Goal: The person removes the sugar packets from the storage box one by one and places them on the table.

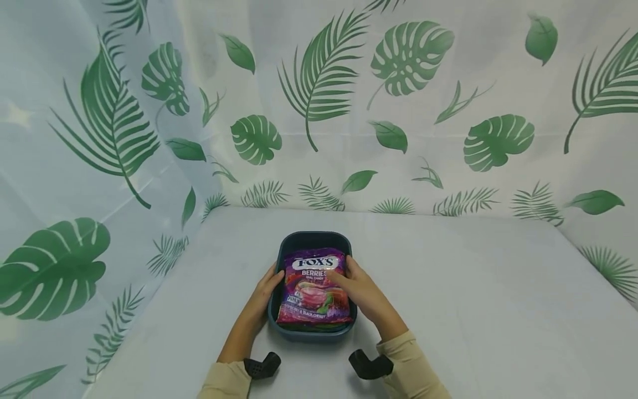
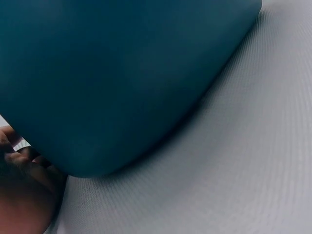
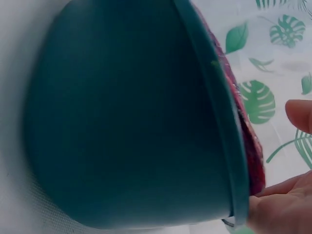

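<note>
A dark teal plastic tub [image 1: 319, 336] with rounded corners stands on the white table. In it lies a purple bag of Fox's Berries candy [image 1: 314, 293], printed side up. My left hand [image 1: 261, 293] grips the tub's left side, its thumb at the rim. The left wrist view shows the tub's outer wall [image 2: 122, 87] and part of that hand at the lower left. My right hand [image 1: 366, 291] is at the right side, fingers touching the rim. Its thumb [image 3: 300, 114] reaches over the bag, apart from it in the right wrist view.
A white ribbed cloth covers the table [image 1: 473, 299] around the tub. Behind and to the left hang white curtains [image 1: 438, 111] printed with green leaves. A black wrist mount [image 1: 264, 366] sits on the left wrist and another mount [image 1: 371, 366] on the right.
</note>
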`<act>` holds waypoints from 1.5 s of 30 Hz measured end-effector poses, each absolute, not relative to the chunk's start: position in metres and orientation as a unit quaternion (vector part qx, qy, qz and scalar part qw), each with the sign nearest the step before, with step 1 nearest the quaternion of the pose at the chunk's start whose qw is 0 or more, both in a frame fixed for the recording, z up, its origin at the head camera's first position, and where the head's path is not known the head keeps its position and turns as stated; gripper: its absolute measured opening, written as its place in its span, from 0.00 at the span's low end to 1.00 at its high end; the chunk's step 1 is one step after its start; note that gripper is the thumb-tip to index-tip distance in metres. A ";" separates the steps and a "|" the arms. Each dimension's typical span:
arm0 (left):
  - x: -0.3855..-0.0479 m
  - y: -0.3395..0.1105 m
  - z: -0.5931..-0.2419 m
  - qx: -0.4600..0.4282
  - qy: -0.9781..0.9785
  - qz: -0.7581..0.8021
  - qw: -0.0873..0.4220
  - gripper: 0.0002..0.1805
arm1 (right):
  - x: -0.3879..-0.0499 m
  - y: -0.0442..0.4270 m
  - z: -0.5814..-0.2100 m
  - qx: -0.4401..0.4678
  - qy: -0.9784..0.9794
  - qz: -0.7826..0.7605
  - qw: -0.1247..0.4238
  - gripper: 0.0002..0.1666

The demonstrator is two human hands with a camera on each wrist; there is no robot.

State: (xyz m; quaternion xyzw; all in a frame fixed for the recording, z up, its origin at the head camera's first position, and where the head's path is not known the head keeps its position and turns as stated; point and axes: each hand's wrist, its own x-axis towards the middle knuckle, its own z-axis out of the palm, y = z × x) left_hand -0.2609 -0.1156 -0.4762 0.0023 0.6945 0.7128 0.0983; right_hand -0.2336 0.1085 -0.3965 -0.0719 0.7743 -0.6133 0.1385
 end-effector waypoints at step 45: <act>-0.262 -0.116 -0.474 -0.003 0.701 0.707 0.093 0.38 | -0.235 0.085 -0.414 0.026 0.583 -0.804 0.114 0.38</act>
